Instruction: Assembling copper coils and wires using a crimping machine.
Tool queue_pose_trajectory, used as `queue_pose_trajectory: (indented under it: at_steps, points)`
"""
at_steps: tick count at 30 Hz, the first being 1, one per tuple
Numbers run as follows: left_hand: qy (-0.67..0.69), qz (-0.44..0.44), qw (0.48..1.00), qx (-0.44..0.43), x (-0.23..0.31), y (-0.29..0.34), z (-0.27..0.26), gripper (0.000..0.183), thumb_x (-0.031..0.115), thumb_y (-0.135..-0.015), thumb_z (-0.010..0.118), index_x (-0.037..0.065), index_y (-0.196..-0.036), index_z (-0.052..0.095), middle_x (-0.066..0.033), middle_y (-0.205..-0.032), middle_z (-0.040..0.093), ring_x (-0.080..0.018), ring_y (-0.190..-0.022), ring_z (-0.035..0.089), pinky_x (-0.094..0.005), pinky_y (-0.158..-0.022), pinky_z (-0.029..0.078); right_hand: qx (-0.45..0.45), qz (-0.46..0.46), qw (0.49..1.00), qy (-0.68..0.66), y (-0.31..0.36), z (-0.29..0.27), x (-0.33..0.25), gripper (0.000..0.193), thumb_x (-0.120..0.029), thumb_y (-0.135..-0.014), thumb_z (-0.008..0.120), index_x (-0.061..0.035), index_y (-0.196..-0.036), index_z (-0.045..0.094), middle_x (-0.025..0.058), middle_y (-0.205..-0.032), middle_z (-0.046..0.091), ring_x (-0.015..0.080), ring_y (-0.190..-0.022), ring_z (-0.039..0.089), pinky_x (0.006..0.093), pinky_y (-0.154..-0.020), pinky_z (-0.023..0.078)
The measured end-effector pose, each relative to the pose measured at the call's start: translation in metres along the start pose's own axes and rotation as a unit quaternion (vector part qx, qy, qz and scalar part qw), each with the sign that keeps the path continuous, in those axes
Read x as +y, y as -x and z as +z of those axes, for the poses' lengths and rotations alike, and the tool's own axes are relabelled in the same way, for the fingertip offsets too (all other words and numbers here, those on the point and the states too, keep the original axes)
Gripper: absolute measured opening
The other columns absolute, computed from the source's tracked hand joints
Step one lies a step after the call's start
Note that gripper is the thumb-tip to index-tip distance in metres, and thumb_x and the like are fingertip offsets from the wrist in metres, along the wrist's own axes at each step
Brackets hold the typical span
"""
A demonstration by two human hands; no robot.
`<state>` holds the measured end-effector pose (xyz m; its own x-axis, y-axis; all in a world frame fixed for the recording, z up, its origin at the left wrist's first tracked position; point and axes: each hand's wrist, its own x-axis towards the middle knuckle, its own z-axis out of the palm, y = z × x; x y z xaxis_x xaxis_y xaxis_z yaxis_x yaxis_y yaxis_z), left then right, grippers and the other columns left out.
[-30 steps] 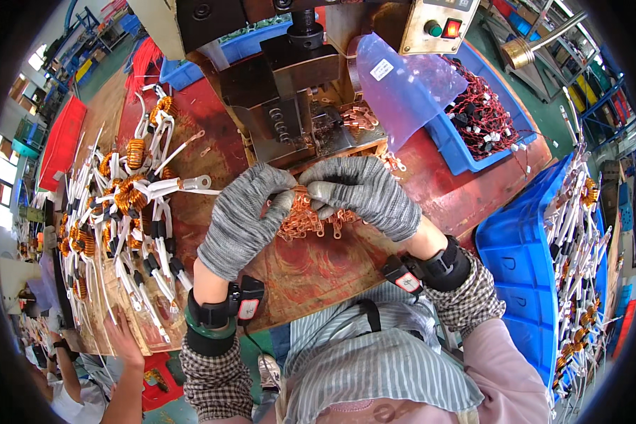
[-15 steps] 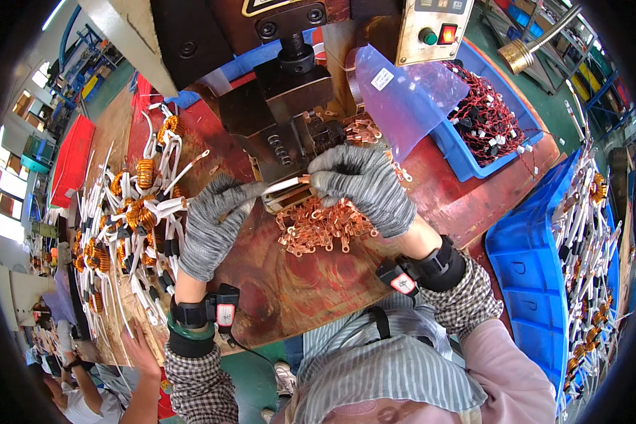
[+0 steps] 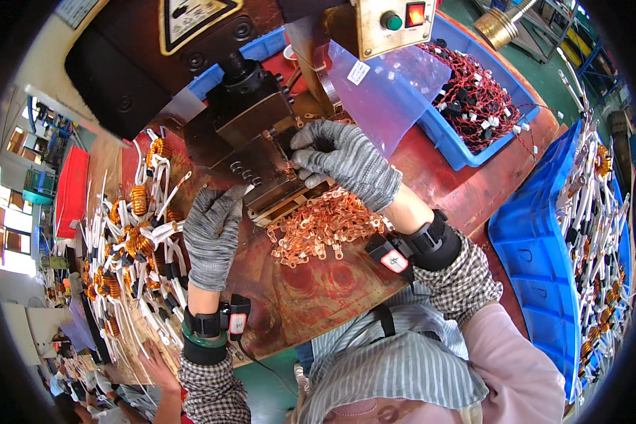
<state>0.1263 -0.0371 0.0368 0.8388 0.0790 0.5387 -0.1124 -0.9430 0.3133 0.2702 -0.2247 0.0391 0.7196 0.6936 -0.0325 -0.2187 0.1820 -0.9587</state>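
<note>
My right hand (image 3: 343,161), in a grey knit glove, reaches up to the dark metal press die (image 3: 261,152); its fingertips pinch a small copper piece at the die's front. My left hand (image 3: 212,237), also gloved, lies curled at the die's left edge, beside a heap of copper-wound coils with white-sleeved leads (image 3: 134,240). A white lead runs up to its thumb side, but I cannot see a grip. A pile of loose copper ring terminals (image 3: 325,227) lies on the brown bench between my hands.
A clear plastic bag (image 3: 396,81) leans on a blue bin of red wires (image 3: 473,99) at the back right. A control box (image 3: 389,21) stands behind. A big blue bin (image 3: 537,261) of coils fills the right. Another person's hand (image 3: 155,364) rests at the lower left.
Both hands have left the terminal pile. My right hand has gone up to the press die, and my left hand has moved left toward the coil heap.
</note>
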Motion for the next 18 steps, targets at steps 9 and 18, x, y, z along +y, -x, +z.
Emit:
queue_pose_trajectory:
  at_steps: [9,18]
  points:
    - [-0.024,-0.003,1.000,0.002,0.001,0.000,0.003,0.021,0.003,-0.076,0.062,0.005,-0.097,0.065,-0.0097,-0.088,0.060,-0.0243,-0.079,0.059,-0.0305,-0.072,0.047,0.017,-0.031,0.999,-0.005,-0.012,-0.006,0.012,0.017,-0.005,-0.076,0.066,0.0039,-0.089,0.060,0.0087,-0.075,0.062,0.0154,-0.063,0.062,0.0254,-0.054,0.055]
    - [-0.034,-0.011,0.999,0.006,0.005,0.000,0.004,0.023,0.004,-0.077,0.061,0.007,-0.099,0.065,-0.0089,-0.087,0.059,-0.0233,-0.078,0.058,-0.0298,-0.071,0.046,-0.001,-0.048,0.999,0.022,-0.012,-0.012,0.014,0.016,-0.006,-0.075,0.067,0.0036,-0.086,0.061,0.0089,-0.074,0.063,0.0151,-0.063,0.063,0.0259,-0.053,0.054]
